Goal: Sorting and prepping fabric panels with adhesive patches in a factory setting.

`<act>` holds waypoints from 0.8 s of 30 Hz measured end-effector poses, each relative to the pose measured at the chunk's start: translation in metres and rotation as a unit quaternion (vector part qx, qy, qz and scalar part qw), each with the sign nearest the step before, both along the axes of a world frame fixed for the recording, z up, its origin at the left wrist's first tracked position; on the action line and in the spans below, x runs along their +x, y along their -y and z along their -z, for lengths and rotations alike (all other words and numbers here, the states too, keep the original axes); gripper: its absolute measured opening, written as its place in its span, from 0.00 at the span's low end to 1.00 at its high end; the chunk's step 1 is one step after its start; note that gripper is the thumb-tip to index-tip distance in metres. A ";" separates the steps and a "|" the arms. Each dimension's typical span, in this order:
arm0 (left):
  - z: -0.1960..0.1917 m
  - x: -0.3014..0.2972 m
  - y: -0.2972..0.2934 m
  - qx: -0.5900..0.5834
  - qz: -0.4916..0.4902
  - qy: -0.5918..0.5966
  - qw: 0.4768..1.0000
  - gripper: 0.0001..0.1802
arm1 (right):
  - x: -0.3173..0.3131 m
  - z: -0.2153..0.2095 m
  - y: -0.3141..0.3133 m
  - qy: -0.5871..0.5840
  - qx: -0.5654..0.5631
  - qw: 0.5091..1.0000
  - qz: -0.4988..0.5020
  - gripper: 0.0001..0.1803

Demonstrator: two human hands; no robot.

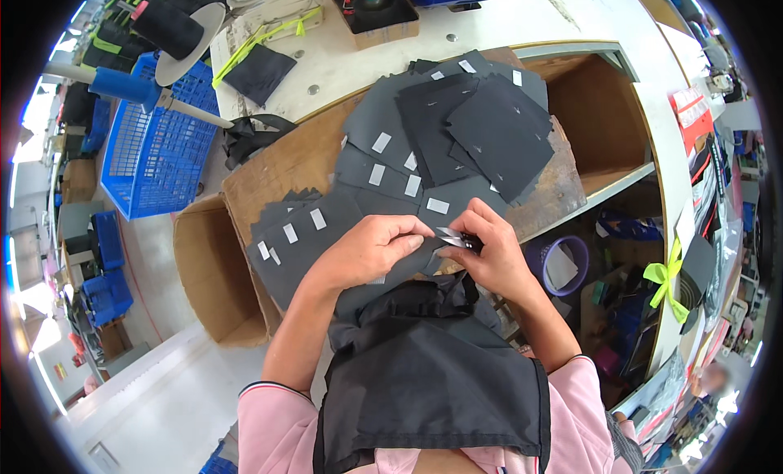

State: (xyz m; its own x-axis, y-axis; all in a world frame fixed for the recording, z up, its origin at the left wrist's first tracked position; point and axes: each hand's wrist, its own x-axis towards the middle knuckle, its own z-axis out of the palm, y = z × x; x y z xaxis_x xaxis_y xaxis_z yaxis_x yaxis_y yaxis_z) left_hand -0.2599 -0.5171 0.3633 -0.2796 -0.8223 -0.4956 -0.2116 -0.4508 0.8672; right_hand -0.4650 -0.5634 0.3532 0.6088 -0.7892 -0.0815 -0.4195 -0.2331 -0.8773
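Note:
My left hand (371, 247) pinches a dark grey fabric piece (424, 258) at its edge, just above my lap. My right hand (489, 250) holds small metal snips (451, 236) with their tips at the same edge, touching the left fingers. Several similar grey fabric pieces with white tags (298, 233) lie fanned on the brown board (277, 168) to the left. A further heap of darker pieces (481, 127) lies beyond my hands. A black apron (432, 368) covers my lap.
A blue plastic basket (151, 144) stands at the left, with a black thread cone (167, 26) behind it. A cardboard box (208, 270) sits on the floor lower left. A wooden shelf cubby (591, 115) opens at the right, with a purple bucket (563, 262) below.

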 end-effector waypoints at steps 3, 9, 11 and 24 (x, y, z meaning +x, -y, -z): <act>-0.011 0.005 0.001 0.044 0.016 -0.019 0.999 0.14 | -0.004 0.002 0.003 0.030 0.024 0.999 -0.021 0.13; 0.001 0.027 -0.018 0.002 -0.040 -0.067 0.997 0.25 | -0.013 0.009 0.007 0.108 0.236 0.964 0.060 0.10; 0.001 0.026 -0.023 0.028 -0.097 -0.077 0.992 0.26 | -0.014 0.025 0.004 0.103 0.213 0.969 0.072 0.10; 0.002 0.010 -0.023 0.052 -0.180 -0.101 0.977 0.21 | 0.019 0.019 -0.024 0.080 -0.210 0.974 0.033 0.20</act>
